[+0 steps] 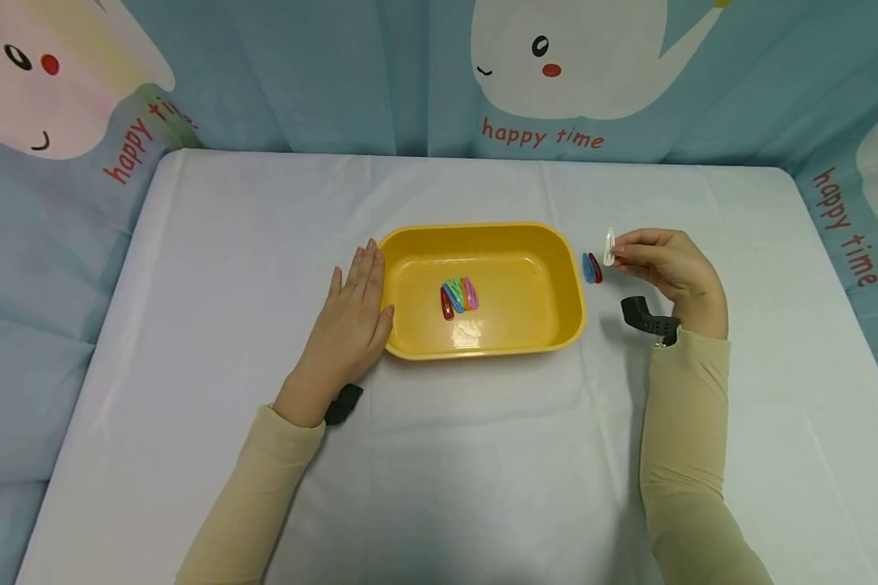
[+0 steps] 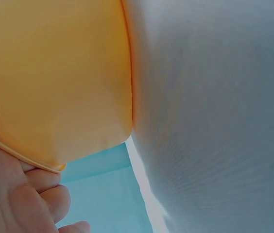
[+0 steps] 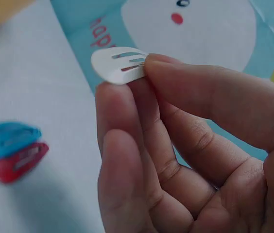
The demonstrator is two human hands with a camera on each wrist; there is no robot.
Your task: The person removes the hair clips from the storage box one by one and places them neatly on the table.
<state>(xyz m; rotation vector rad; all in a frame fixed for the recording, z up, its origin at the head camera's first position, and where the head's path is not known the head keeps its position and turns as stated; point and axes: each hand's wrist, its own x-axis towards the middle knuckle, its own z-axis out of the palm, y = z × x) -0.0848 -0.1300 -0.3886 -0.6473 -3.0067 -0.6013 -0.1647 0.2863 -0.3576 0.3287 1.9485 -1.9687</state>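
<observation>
While I watch from my station through the head camera, the person's right hand (image 1: 666, 264) has its thumb and fingertips pinched on a small white teardrop-shaped hair clip (image 1: 610, 248). The right forearm, in a beige sleeve (image 1: 684, 422), runs up from the lower right edge, and the hand bends at the wrist to point left. On my right wrist view the clip pokes out past the fingertips, its slotted face showing, and the remaining fingers curl loosely beneath it. Just beside the clip, nearer the tray, a blue teardrop-shaped hair clip (image 1: 588, 268) and a dark red one (image 1: 596, 267) lie side by side on the white cloth-covered table (image 1: 446, 471).

The left forearm slants in from the bottom, and I see the left hand (image 1: 351, 313) laid along the left end of a shallow, glossy yellow rectangular tray (image 1: 527, 305) with rounded corners. Its fingers are extended and unclenched, pointing away from the person, with the thumb spread toward the tray's near left corner. My left wrist view shows this hand touching the rim. Inside the tray, left of its middle, sits a row of small hair clips (image 1: 459, 297) in red, blue, green, orange and pink.
</observation>
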